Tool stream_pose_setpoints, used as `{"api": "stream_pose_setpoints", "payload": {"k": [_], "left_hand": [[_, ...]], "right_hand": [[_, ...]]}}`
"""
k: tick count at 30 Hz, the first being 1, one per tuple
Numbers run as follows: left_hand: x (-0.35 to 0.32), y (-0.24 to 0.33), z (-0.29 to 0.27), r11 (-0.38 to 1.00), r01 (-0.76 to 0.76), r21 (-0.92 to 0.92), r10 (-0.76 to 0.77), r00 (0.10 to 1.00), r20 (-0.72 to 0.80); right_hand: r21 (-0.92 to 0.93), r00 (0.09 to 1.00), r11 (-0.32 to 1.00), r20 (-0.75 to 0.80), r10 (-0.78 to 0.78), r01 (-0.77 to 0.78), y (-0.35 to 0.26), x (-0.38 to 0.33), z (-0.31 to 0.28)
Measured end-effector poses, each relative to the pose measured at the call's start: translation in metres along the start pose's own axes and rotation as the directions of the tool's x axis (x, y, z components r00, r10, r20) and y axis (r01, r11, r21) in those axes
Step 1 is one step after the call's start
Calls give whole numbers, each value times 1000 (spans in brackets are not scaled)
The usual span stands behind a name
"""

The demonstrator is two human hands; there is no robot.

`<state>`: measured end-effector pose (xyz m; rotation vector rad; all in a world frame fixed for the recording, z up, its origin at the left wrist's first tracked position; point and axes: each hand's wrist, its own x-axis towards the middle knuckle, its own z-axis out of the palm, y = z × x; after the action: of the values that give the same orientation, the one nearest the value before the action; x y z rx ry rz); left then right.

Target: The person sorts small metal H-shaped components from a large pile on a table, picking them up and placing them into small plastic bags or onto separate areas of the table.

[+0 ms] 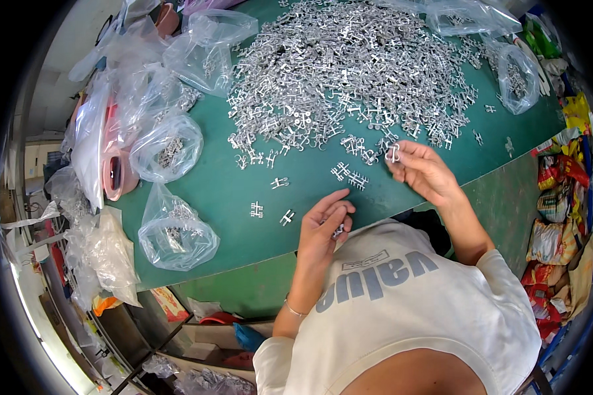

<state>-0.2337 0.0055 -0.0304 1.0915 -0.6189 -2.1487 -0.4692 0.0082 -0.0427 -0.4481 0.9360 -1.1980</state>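
A large heap of small silvery metal pieces [336, 72] covers the far middle of the green table [237, 243]. My right hand [423, 170] is at the heap's near edge, thumb and fingers pinching one small metal piece [393, 153]. Closer to my body, my left hand [326, 227] is curled around a few metal pieces [338, 230], partly hidden by the fingers. Two comb-like rows of pieces [357, 180] lie between my hands. Left of my left hand are a few loose pieces [287, 217], lying apart from the heap.
Open clear plastic bags [178, 240] with metal pieces inside stand along the table's left side. More clear bags [517, 79] lie at the far right. A pink container [118, 176] is among the plastic at left. Colourful packages [550, 237] are stacked beyond the right edge.
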Motion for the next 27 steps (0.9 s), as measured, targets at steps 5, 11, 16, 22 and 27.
{"api": "stream_pose_setpoints", "payload": {"k": [5,11,16,22,27], "left_hand": [[12,0,12,1000,2,10,-3,995,97],[19,0,29,964,-129,234,120,991,53],[36,-9,37,655,-487,578,429,869,246],[28,-3,39,849,-205,486,266,962,-58],[25,1,44,813,-187,551,254,966,-48]], "right_hand": [[227,979,959,148,139,-170,6,-7,5],[77,980,985,137,142,-154,17,-10,13],[-502,993,861,-35,-116,83,24,-17,25],[-956,748,175,63,-661,236,-3,-4,5],[-952,747,-251,293,-597,173,13,7,21]]}}
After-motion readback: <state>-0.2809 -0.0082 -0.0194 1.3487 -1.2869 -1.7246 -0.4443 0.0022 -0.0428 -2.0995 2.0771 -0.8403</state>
